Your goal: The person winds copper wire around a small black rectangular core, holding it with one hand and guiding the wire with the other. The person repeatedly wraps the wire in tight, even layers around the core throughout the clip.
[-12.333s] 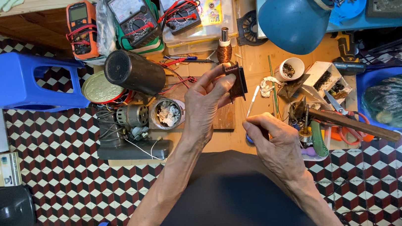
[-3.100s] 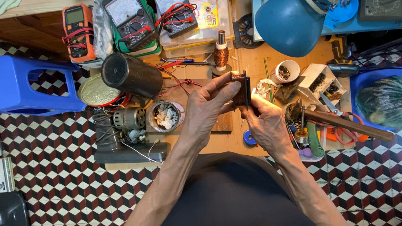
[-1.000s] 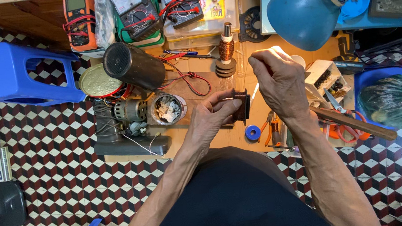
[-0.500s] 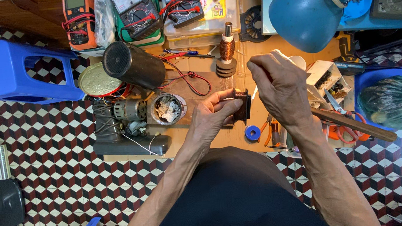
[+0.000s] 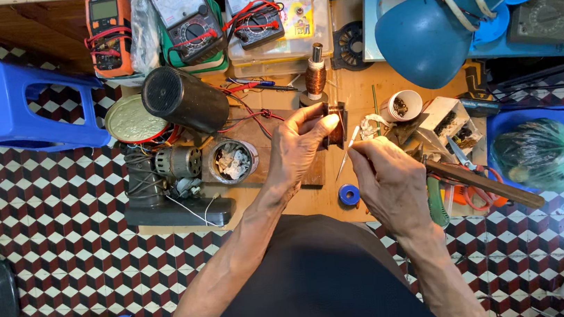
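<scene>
Right hand (image 5: 389, 179) lowered from a moment ago, thin strip (image 5: 349, 151) pinched, tip now near dark coil block (image 5: 335, 123) gripped in left hand (image 5: 298, 146); insertion apparently resuming.

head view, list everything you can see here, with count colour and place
small dark coil part: 1, dark brown, centre of the bench, in the left hand
thin strip: 1, pale, in the right hand, tip near the coil part
meters: 3, one orange, two dark, top of the bench
black cylinder: 1, lying left of centre
copper spool: 1, upright, above the hands
blue tape roll: 1, bench edge by the right hand
blue lamp shade: 1, top right
blue stool: 1, left, on the checked floor
green bag: 1, far right
left hand: 1, pinching the coil part
right hand: 1, holding the strip
</scene>
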The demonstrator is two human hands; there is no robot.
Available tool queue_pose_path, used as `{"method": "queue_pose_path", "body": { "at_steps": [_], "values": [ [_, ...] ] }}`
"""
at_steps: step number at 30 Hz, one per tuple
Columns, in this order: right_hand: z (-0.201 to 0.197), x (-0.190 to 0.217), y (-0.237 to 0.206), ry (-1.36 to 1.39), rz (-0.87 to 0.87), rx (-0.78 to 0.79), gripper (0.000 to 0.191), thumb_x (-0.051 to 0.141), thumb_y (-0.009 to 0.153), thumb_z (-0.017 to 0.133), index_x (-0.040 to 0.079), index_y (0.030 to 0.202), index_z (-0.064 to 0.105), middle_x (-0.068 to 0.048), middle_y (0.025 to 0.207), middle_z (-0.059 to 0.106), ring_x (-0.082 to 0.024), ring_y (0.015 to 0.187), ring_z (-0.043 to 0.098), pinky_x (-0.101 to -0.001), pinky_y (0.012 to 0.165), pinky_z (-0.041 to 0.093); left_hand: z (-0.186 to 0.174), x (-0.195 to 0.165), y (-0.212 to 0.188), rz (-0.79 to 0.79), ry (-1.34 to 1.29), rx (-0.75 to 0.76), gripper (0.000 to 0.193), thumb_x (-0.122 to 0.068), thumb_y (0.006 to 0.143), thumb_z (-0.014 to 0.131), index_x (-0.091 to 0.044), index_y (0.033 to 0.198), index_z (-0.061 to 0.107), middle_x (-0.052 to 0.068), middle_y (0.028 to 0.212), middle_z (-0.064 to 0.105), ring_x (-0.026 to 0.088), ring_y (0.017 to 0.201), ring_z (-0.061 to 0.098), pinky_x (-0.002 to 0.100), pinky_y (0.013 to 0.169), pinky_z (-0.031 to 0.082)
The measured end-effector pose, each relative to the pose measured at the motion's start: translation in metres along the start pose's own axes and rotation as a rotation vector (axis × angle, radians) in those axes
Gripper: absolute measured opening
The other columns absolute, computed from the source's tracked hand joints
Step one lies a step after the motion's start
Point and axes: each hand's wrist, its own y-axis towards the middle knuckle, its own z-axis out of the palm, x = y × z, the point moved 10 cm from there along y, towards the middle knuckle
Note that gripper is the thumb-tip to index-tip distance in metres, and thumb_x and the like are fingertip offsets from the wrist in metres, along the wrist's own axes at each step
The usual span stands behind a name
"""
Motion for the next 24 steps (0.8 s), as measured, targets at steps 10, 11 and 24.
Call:
{"method": "queue_pose_path", "body": {
  "at_steps": [10, 11, 24],
  "values": [
    [0.009, -0.03, -0.034, 0.292, 0.514, -0.055, 0.02, 0.019, 0.099, 0.067, 0.0, 0.105, 0.073, -0.007, 0.081, 0.074, -0.011, 0.071, 0.069, -0.0264, 0.063, 0.055, 0.022, -0.027, -0.003, -0.08, 0.017, 0.06, 0.059, -0.029, 0.09, 0.077, 0.004, 0.137, 0.062, 0.006, 0.103, 0.075, 0.007, 0.088, 0.069, 0.024, 0.077, 0.058],
    [0.01, -0.029, -0.038, 0.297, 0.543, -0.071, 0.021, 0.018, 0.098, 0.067, 0.0, 0.106, 0.073, -0.007, 0.08, 0.073, -0.013, 0.07, 0.067, -0.027, 0.063, 0.054, 0.024, -0.029, -0.001, -0.076, -0.019, 0.073, 0.06, -0.028, 0.09, 0.077, 0.004, 0.138, 0.061, 0.005, 0.104, 0.074, 0.007, 0.089, 0.07, 0.025, 0.078, 0.059],
    [0.031, -0.026, -0.054, 0.358, 0.47, -0.061, 0.014, 0.013, 0.098, 0.066, 0.0, 0.102, 0.071, -0.005, 0.078, 0.068, -0.011, 0.07, 0.065, -0.0251, 0.063, 0.053, 0.023, -0.05, 0.02, -0.097, -0.005, 0.112, 0.059, -0.028, 0.088, 0.077, 0.001, 0.137, 0.061, 0.008, 0.118, 0.074, 0.012, 0.102, 0.072, 0.033, 0.09, 0.062]
  ]
}}
